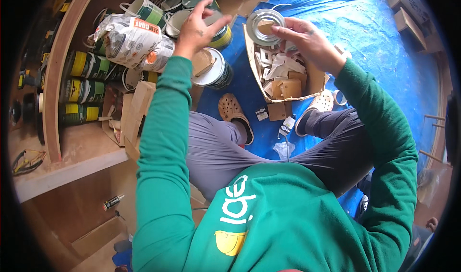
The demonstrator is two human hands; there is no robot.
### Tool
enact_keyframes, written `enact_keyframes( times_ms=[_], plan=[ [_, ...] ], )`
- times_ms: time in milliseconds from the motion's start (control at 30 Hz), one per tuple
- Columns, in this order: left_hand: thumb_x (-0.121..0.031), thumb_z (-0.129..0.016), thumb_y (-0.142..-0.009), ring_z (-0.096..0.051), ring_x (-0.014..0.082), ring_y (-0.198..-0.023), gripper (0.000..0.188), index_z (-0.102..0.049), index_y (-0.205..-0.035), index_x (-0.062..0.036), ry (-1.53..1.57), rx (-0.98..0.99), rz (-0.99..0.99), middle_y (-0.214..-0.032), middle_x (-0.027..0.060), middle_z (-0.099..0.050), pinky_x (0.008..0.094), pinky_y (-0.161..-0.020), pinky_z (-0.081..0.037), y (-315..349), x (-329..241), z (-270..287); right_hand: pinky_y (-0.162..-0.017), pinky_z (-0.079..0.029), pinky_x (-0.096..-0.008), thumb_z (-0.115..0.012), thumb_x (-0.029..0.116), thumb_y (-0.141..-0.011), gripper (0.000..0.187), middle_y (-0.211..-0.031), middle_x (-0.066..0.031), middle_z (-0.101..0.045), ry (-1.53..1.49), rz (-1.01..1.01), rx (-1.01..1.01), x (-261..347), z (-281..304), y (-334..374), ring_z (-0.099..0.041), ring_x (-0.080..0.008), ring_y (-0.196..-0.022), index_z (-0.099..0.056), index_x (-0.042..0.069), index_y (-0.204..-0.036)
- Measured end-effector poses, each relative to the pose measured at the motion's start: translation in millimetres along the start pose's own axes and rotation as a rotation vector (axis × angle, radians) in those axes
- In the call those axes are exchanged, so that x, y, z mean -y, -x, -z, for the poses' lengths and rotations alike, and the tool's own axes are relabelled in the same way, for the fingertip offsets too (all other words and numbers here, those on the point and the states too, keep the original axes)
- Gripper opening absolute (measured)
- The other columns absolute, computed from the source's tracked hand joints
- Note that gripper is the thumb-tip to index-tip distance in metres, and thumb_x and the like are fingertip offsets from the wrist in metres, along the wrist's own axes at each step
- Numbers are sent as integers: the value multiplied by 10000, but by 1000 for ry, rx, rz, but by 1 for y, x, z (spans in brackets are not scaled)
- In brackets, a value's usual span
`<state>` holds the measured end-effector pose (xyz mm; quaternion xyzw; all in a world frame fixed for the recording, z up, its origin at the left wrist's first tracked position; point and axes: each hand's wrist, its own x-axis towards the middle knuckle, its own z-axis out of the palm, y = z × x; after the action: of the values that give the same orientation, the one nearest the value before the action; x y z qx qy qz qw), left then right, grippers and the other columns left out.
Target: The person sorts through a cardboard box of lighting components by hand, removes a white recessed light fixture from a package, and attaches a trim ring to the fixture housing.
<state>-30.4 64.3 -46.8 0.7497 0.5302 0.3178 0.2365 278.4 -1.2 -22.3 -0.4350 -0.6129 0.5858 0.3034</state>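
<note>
My right hand (307,41) pinches a flat, round grey-white ring (260,27), with the thumb against its near side. A thin pale strip sticks out above the ring; I cannot tell whether it belongs to it. Below that hand stands an opened cardboard box (253,63) full of white pieces, paper and brown cardboard. My left hand (196,31) is raised on the other side, empty, its fingers spread apart. Behind and beside it are several paint buckets; a lidded one (220,70) with a brown piece on top stands just below.
On the left, a wooden shelf (81,169) bears stacked tubs (86,89) and a crumpled white bag (132,41). Blue sheeting (345,15) covers the floor. Small packets (286,126) and a tape roll (339,97) lie near my shoes. A black tube (114,202) is at lower left.
</note>
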Motion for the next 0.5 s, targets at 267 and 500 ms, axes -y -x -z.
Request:
enact_keyframes(
  times_ms=[267, 500],
  plan=[
    [-503, -969, -612, -474, 425, -1392, 1248, -328, -1581, -47, -725, 418, 380, -1437, 277, -514, 445, -1152, -433, 60, 158, -18, -639, -531, -241, -647, 476, -1019, 389, -933, 0, -730, 66, -29, -1, -8, 11, -8, -645, -61, -795, -728, 107, -1112],
    [-158, -871, -644, -542, 352, -1349, 969, -427, -1504, -125, -173, 489, 195, -1419, 188, -553, 399, -1150, -440, 54, 164, 16, -614, -538, -221, -645, 468, -1021, 418, -935, 3, -694, 42, -35, 154, 7, 11, -8, -620, -47, -743, -706, 82, -1169]
  ],
)
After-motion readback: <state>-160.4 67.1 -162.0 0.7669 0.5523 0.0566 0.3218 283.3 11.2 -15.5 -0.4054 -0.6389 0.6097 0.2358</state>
